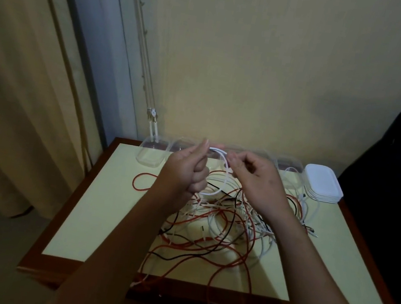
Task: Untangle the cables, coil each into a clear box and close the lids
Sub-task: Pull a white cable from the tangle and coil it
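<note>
Above the tabletop [96,214], the left hand [186,173] and right hand [255,180] each pinch a white cable [217,150], holding a loop of it between them. Beneath them lies the tangle [222,223] of red, white and black cables, with clear boxes [151,153] and a stack of lids [322,185] along the far edge.

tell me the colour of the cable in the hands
White cable, clearest in the head view.

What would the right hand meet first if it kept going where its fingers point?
Probably the left hand: the right hand points leftward along the white cable both pinch. Depth is unclear; it might pass toward the clear boxes instead.
</note>
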A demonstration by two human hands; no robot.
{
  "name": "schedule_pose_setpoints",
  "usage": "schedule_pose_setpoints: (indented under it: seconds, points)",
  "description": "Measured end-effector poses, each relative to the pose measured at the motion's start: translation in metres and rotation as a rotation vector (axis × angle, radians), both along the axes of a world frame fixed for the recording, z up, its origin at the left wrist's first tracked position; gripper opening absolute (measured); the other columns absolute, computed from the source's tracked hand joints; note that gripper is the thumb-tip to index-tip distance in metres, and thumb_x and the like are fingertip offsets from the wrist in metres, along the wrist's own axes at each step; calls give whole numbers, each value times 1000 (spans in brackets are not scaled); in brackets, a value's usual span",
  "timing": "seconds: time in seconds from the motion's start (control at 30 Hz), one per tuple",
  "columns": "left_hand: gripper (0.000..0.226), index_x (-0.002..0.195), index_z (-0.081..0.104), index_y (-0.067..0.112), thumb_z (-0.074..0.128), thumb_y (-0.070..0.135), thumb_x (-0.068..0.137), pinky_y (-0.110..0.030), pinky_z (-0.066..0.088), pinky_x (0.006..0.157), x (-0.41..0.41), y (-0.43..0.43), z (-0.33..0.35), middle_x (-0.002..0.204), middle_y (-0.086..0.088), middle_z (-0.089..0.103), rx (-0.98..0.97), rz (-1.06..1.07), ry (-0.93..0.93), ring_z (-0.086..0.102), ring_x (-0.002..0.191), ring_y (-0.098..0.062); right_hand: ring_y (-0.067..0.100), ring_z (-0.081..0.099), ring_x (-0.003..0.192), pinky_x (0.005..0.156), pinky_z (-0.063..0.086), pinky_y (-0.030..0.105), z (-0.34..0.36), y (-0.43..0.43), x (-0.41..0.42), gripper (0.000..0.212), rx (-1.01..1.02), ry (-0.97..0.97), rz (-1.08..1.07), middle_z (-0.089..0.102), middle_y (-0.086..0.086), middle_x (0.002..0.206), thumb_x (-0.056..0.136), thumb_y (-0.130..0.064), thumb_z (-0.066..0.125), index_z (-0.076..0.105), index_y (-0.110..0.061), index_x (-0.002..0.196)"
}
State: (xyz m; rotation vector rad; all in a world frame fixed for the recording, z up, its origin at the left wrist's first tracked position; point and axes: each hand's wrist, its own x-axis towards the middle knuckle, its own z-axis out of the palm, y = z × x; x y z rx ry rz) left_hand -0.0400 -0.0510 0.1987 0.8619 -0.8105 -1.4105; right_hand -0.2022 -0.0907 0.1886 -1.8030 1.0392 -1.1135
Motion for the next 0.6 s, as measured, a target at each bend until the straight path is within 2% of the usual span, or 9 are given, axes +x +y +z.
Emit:
schedule_pose_setpoints:
  seconds: [0.1,0.2,0.37,0.47,0.53,0.6]
  points:
    - [37,117,64,4,41,30,106,-16,13,33,16,-4,6,52,9,23,28,23,97,19,37,-1,0,41,59,58,33,19,-6,-11,-14,25,25,32,-55,49,-21,60,98,-40,63,65,-25,77]
    - [36,112,64,7,38,31,107,-16,12,33,32,-6,8,49,9,23,45,37,221,19,34,-1,-1,47,63,64,37,23,-16,-19,-29,21,57,9,-100,55,-21,65,95,-37,68,68,-22,81]
    - [34,109,62,11,38,34,106,-16,18,28,49,-12,5,44,8,24,38,30,384,22,30,-4,12,56,76,71,46,29,-31,-22,-43,10,94,-32,-157,70,-7,87,94,-31,71,71,-23,87]
    - [37,112,62,10,35,35,108,-17,19,28,46,-14,5,45,7,24,31,81,420,21,30,-5,-2,52,65,62,41,16,-30,-20,-39,12,16,32,-200,69,-12,81,95,-25,68,70,-23,84]
    - [36,113,63,8,35,32,109,-18,20,29,46,-15,8,48,7,25,35,154,447,20,33,-6,-1,51,60,57,38,15,-25,-19,-35,14,-101,109,-233,66,-13,75,96,-23,67,68,-21,82]
    - [31,113,62,7,36,23,107,-19,20,31,46,-18,12,52,7,25,22,232,449,19,36,-5,0,52,64,61,37,19,-19,-20,-30,17,-248,200,-250,63,-11,73,97,-21,66,66,-17,81]
